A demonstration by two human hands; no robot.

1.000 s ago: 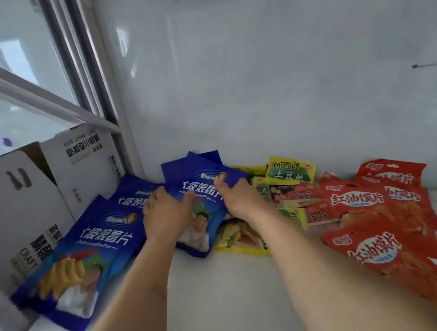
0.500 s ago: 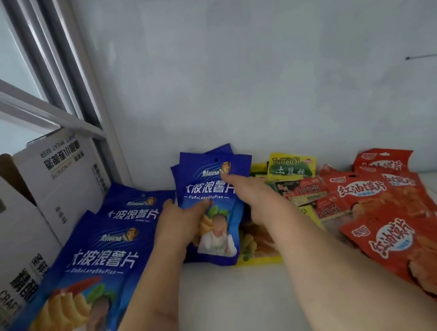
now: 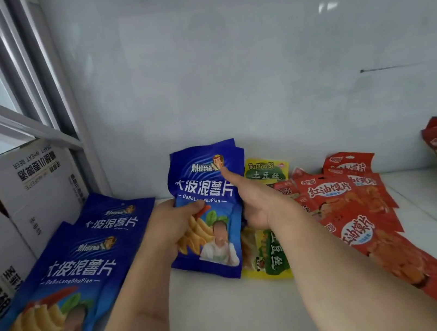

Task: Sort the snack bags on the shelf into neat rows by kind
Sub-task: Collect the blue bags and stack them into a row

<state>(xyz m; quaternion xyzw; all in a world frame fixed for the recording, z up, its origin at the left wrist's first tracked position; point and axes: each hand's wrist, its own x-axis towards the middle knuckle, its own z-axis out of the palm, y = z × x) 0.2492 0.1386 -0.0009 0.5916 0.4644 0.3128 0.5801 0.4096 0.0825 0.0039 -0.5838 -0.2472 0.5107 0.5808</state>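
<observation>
The fingers of the left hand (image 3: 176, 223) curl round the left edge of a glossy blue foil bag of crinkle-cut crisps (image 3: 208, 209), thumb pressed across its front; the right hand (image 3: 257, 202) clamps the bag's right edge, thumb laid up the face toward the logo. A second ago this bag lay tilted and low over the yellow packets; now it is lifted upright and squared, with at least one more blue bag behind it, so I judge the blues are being gathered into one bunch. The nearest mates are the two flat blue crisp bags (image 3: 66, 278) lying to the left against the white printed cardboard carton (image 3: 29, 192). Under the right wrist sit the yellow-and-green potato-strip packets (image 3: 269, 257), touching the held bag's lower corner. The red foil packets (image 3: 357, 217) fan out rightward. Bare white shelf (image 3: 220, 313) lies in front, between the blue row and the yellow ones; the back wall stands just behind the bunch.
</observation>
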